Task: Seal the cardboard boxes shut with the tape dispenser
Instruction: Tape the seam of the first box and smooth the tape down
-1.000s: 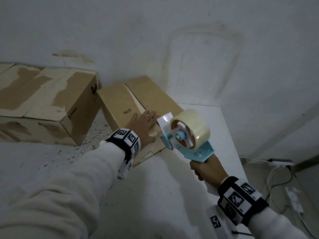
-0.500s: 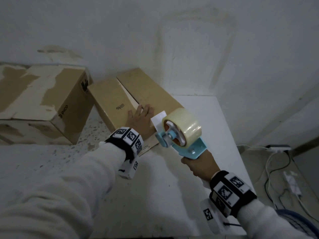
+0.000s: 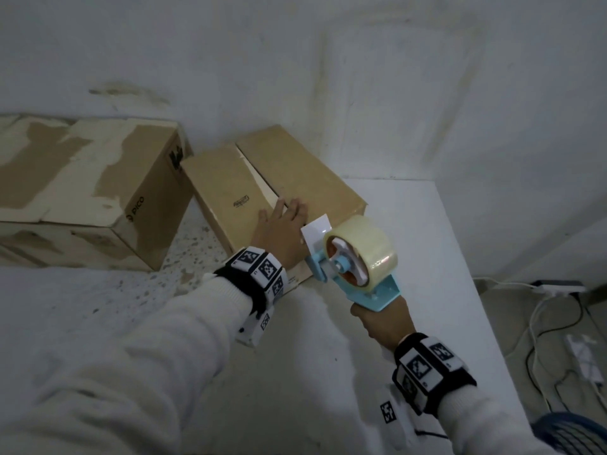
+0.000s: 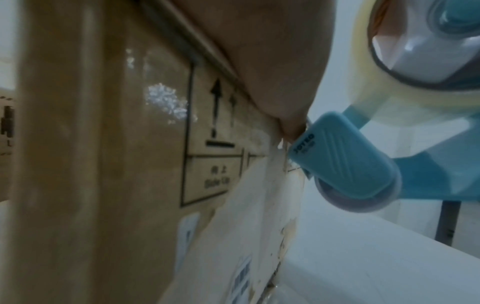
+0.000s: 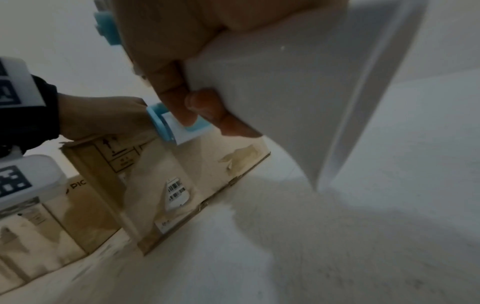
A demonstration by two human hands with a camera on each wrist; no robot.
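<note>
Since a second ago the tape dispenser (image 3: 353,257) gripped in the right hand (image 3: 386,323) has closed on the box (image 3: 272,192)'s near edge beside the flat left hand (image 3: 282,233), apparently touching, and could tape skewed off its open seam (image 3: 259,178).

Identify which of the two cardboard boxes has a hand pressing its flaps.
The smaller box by the white tabletop: the left hand lies flat across its seam. The larger, patchy box is untouched.

Left hand (image 3: 282,229) flat, fingers straight; right hand (image 3: 386,323) clenched, forearms extended
</note>
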